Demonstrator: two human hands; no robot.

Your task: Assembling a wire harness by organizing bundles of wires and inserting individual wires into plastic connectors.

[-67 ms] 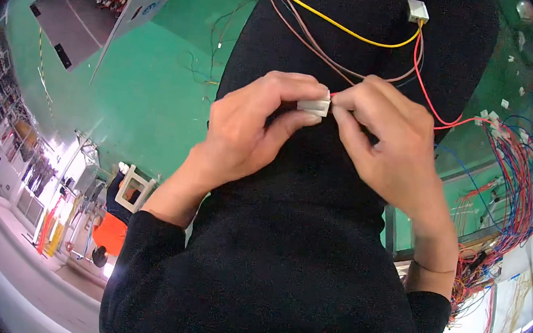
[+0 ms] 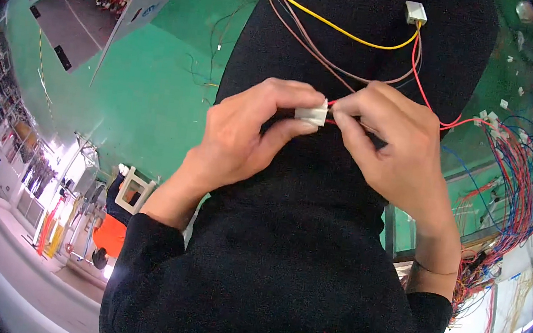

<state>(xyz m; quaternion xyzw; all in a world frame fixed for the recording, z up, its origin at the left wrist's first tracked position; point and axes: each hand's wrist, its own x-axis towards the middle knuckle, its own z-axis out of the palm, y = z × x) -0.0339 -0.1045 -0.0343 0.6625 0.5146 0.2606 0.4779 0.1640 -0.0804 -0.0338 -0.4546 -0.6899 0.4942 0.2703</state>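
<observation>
Between thumb and index finger, my left hand (image 2: pixel 245 121) pinches a white plastic wire connector (image 2: pixel 313 113) above my lap. Close to its right end, my right hand (image 2: pixel 394 138) pinches a thin wire, with red wire (image 2: pixel 332 101) showing between the fingertips and the connector. How deep the wire sits in the connector is hidden. On my black-clad legs lies a second white connector (image 2: pixel 416 13), from which a yellow wire (image 2: pixel 360 40), a red wire (image 2: pixel 420 75) and brown wires run.
At right hangs a thick bundle of red and blue wires (image 2: pixel 523 189) with white connectors. A grey open box (image 2: pixel 79 20) at upper left holds many wires. Loose wires and small white pieces lie on the green floor (image 2: pixel 158 82). A person in orange (image 2: pixel 109 234) is farther off at left.
The connector has turned slightly in my left fingers, showing more of its face. My right hand has shifted a little, and more red wire shows at the connector.
</observation>
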